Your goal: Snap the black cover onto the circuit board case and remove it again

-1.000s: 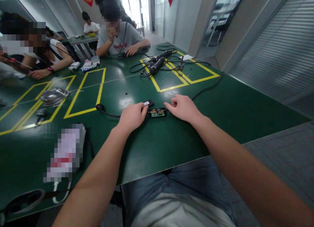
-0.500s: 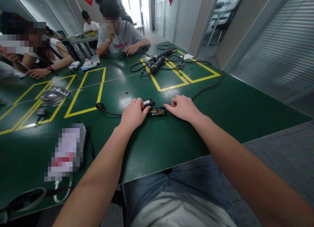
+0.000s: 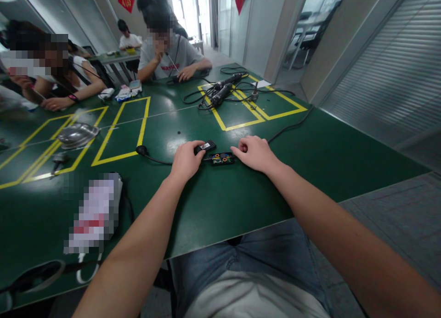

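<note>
An opened black electronic device lies on the green table, its circuit board with two orange-ringed round parts and coloured wires facing up. My left hand pinches a black cover with a white label, tilted just behind the device's left end. A black cable with a round bulb end runs from the left to behind this hand. At the device's right end, the curled fingers and thumb of my right hand grip its edge; the fingertips are partly hidden. Another black cable emerges behind that hand.
Two black electric screwdrivers with tangled cords lie further back, among yellow tape outlines. At left are a shiny metal dish and a blurred, pixelated packet. Co-workers sit at the far side. The table's front edge is near my lap.
My left hand has moved slightly left with the black cover, showing more of the device's left end. My right hand stays nearly in place. The view has shifted slightly.
</note>
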Available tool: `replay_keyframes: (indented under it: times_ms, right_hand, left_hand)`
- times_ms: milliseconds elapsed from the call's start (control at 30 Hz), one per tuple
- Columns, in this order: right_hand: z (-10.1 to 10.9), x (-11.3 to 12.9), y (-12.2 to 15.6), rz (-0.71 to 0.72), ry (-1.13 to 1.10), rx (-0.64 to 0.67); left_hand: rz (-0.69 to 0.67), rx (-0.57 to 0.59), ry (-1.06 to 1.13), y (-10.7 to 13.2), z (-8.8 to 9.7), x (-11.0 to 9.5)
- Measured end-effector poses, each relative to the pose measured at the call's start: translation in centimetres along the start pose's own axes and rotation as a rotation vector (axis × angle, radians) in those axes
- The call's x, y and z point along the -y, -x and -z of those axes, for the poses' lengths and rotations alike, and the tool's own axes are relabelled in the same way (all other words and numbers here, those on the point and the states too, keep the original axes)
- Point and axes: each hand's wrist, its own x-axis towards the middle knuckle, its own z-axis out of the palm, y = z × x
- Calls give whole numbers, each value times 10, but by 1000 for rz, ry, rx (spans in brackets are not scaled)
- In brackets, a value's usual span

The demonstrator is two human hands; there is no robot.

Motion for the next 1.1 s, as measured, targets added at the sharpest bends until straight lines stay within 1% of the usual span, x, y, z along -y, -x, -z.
replay_keyframes:
  times_ms: [67,133,200,300,367,500,700,933,1033,1100]
  right_hand:
    - [-1,-1,-1,-3,-3,-1]
    - [-1,-2,-2,-4,-6,-5]
    - [-2,-2,-2,0,-11,-9]
    - [-3,-2,-3,0,-19,-9]
    - [-3,-1,-2,-5,-13,-9]
    - [-3,3,-1,-32,2,-12]
    - [1,8,-2,-80,-17,13]
    - [4,11,-2,-94,-43,19]
    - [4,12,0,-87,-20,17]
    - [3,12,1,-73,7,16]
  left_hand:
    - [-56,-13,12,2,3,-3]
    - [-146,6,54,4,5,-6]
    - [-246,80,97,6,7,-9]
    - [-380,240,93,7,10,-11]
    - [-427,283,63,7,11,-12]
    - [-434,246,30,7,11,-11]
    - [-419,255,68,6,10,-9]
    - [-428,240,4,6,9,-10]
    - [-413,240,47,6,8,-10]
    - [-379,246,115,5,6,-9]
